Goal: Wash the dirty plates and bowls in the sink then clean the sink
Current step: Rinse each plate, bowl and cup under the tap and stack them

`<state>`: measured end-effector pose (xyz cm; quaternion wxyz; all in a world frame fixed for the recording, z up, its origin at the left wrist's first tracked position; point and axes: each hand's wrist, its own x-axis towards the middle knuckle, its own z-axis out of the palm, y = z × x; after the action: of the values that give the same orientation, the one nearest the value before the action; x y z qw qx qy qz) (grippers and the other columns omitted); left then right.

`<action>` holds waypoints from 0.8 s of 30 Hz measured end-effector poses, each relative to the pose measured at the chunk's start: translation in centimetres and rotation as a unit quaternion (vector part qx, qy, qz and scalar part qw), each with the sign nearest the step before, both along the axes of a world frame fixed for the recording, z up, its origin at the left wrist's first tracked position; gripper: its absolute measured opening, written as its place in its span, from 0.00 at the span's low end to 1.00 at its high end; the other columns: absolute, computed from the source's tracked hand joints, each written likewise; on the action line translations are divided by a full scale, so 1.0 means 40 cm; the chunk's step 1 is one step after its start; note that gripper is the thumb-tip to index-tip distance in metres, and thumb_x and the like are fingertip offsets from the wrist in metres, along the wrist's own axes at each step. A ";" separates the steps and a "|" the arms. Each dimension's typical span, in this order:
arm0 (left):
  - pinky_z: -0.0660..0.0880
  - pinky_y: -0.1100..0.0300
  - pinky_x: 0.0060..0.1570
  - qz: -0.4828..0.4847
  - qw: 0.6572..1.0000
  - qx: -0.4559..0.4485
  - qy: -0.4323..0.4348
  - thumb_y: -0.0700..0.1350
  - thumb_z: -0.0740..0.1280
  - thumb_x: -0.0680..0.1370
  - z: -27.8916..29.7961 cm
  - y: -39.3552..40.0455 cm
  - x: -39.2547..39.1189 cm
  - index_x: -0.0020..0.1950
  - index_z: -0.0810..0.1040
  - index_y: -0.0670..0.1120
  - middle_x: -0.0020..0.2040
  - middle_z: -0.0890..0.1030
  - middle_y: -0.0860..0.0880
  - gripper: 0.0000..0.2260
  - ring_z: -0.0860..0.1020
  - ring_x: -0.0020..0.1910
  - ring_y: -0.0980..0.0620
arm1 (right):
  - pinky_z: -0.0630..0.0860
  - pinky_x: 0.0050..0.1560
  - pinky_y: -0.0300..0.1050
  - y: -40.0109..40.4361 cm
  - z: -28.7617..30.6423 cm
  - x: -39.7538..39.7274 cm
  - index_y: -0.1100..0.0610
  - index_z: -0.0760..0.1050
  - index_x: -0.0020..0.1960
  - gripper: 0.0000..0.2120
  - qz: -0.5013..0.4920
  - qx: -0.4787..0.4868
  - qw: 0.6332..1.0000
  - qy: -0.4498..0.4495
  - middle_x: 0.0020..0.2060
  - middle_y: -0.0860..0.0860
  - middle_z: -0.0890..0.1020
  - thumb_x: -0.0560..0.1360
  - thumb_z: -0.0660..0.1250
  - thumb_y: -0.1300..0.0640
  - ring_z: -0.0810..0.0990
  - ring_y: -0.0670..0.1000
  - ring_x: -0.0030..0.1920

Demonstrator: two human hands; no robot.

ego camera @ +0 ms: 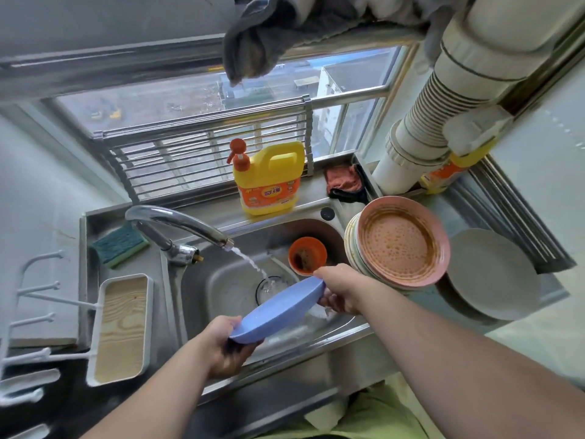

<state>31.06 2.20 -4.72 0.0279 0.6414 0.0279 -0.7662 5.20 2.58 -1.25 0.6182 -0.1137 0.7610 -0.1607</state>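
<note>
Steel sink (345, 331) under a window, tap (177, 221) running.
Left hand (221, 346) and right hand (340, 291) each grip an edge of a tilted blue plate (278, 312) above the drain.

A yellow detergent jug (269, 179) with an orange pump is standing upright on the ledge behind the basin, just in front of a metal rack (202, 153) that is leaning against the window. To the jug's right, an orange cloth (343, 180) is lying crumpled on the same ledge. A green and yellow sponge (120, 243) is resting flat on the counter, left of the tap. Nearer, a white tray (122, 329) with a wood-grain base is sitting lengthwise. A grey towel (278, 33) is hanging above the window, and a white ribbed pipe (443, 115) is running down at the right.
</note>
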 end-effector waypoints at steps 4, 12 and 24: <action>0.73 0.62 0.17 -0.046 0.999 -0.021 -0.015 0.45 0.62 0.85 0.036 0.026 -0.036 0.52 0.80 0.36 0.36 0.80 0.41 0.13 0.80 0.23 0.47 | 0.60 0.27 0.39 0.009 0.051 -0.038 0.61 0.75 0.56 0.12 0.071 -0.025 0.997 0.026 0.34 0.56 0.75 0.78 0.57 0.57 0.71 0.48 0.24; 0.59 0.62 0.27 -0.162 0.934 -0.316 -0.043 0.58 0.61 0.85 0.160 0.050 -0.312 0.39 0.75 0.48 0.29 0.70 0.48 0.19 0.64 0.24 0.51 | 0.83 0.44 0.50 0.066 0.147 -0.376 0.46 0.85 0.58 0.12 0.137 -0.268 0.947 0.109 0.46 0.44 0.88 0.83 0.63 0.51 0.85 0.50 0.46; 0.73 0.53 0.56 -0.239 0.786 -0.559 -0.112 0.47 0.60 0.84 0.135 0.237 -1.067 0.71 0.75 0.53 0.59 0.80 0.54 0.15 0.78 0.58 0.49 | 0.74 0.49 0.55 0.440 0.040 -0.976 0.43 0.68 0.70 0.14 0.128 -0.119 0.879 0.444 0.49 0.60 0.83 0.87 0.52 0.48 0.80 0.65 0.51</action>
<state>-11.61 11.70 0.68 0.2005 0.5808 -0.5630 -0.5527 -33.82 20.20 0.34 0.2120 -0.3422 0.9097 -0.1019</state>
